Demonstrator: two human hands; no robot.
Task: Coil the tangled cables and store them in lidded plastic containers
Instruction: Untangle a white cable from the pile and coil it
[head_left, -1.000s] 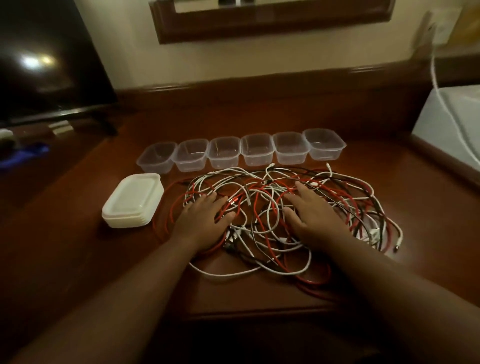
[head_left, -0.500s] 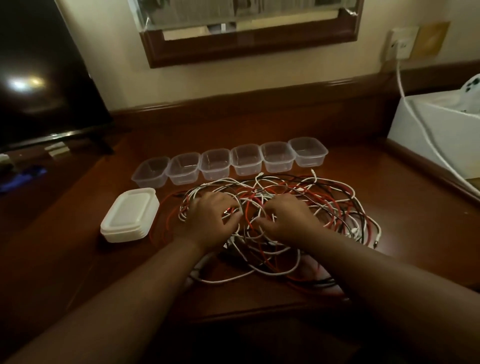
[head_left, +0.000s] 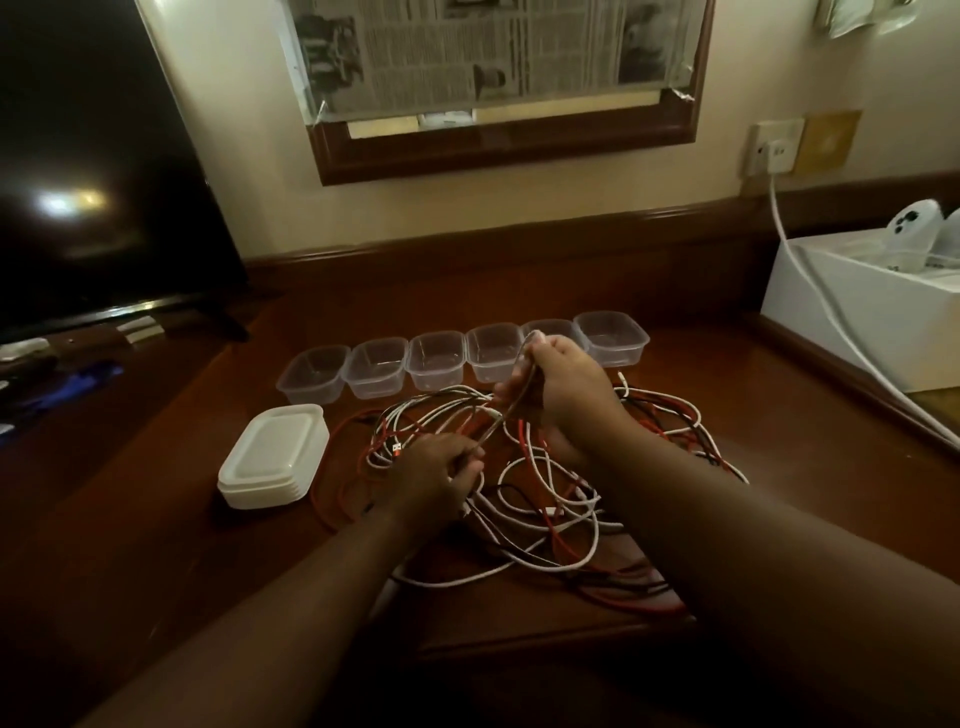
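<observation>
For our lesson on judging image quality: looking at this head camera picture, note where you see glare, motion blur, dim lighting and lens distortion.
Head view: glare shows as a bright smear on the television screen; the cable strand stretched between the left hand and the right hand is motion-blurred; the wooden desk is dim and warm-toned; wide-angle distortion bows the desk's back rail.

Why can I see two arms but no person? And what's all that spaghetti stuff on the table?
The camera sits on the person's head, looking down, so only their arms show. The spaghetti is a tangled pile of white, red and black cables on a brown wooden table. The left hand and right hand pull one cable up between them. Behind stand six empty clear plastic tubs in a row, with a stack of white lids at the left.
</observation>
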